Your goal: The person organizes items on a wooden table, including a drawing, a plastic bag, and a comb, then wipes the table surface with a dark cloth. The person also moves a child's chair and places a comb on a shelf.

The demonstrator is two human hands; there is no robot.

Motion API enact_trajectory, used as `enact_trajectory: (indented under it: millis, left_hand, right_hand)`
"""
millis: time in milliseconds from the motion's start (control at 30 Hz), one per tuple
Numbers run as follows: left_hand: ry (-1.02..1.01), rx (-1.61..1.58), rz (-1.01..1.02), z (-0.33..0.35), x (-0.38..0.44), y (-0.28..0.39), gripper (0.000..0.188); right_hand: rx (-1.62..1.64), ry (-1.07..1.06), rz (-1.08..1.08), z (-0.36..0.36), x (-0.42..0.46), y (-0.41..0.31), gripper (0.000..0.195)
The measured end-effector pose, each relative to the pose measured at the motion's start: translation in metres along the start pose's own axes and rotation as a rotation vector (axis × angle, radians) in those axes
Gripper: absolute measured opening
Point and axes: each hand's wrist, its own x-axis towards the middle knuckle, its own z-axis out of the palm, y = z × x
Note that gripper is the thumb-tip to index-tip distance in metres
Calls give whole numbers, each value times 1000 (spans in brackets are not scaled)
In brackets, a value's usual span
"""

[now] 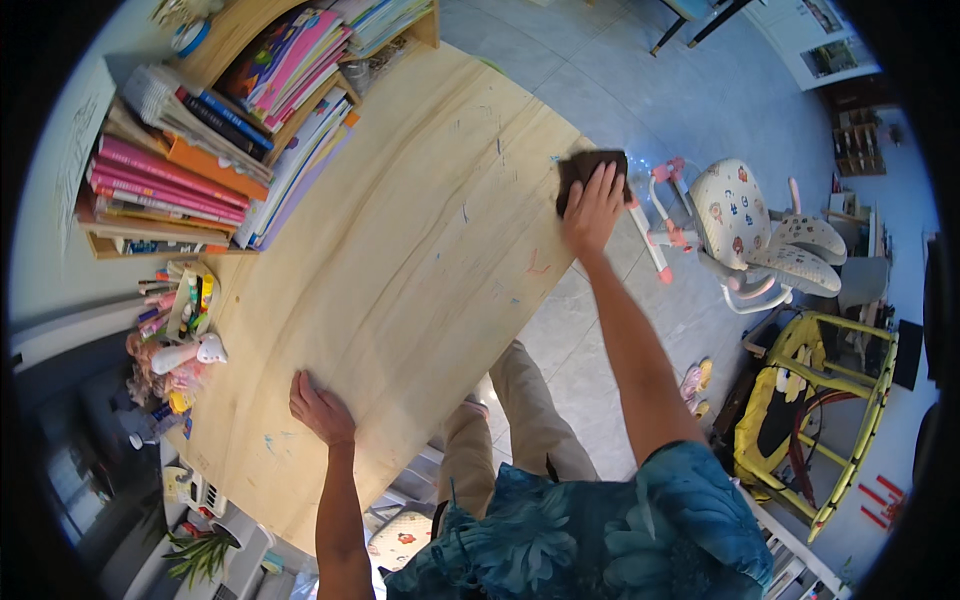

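Observation:
My right hand (pixel 594 206) presses a dark brown cloth (pixel 592 163) flat against the right corner of a light wooden tabletop (pixel 390 247). Part of the cloth reaches the table's edge, and its underside is hidden. On the near left part of the same top rests my left hand (pixel 324 411), its fingers loosely bent and no object visible in it. Short blue marks (pixel 465 214) and a red scribble (pixel 536 262) show on the wood, mostly towards the right. More blue marks (pixel 270 442) lie below my left hand.
Wooden shelves hold books (pixel 172 180) along the far left edge. A pen holder (pixel 191 300) and a white animal figurine (pixel 191 354) stand below them. Beyond the right corner is a patterned child's chair (pixel 731 214). A yellow-framed trampoline (pixel 817 420) leans farther right.

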Motion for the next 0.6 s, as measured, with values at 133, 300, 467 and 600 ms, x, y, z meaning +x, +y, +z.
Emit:
enact_trajectory:
  millis: [133,300,467,600]
  left_hand:
    - [-3,31,-42,1,-8,-16,43]
    - [24,4,0,4,-4,-9,43]
    - [12,-4,-14,-1,-5,-7,44]
    - [32,-1,-22,3,-2,-6,47]
  right_hand:
    - [243,-400,28,-71,-104,-100,68]
    - [362,-575,-565,-116,-214,-131,64]
    - [524,-452,-200,-78,-114,-77,65]
    - [71,-149,-78,-20,-6,-16,75]
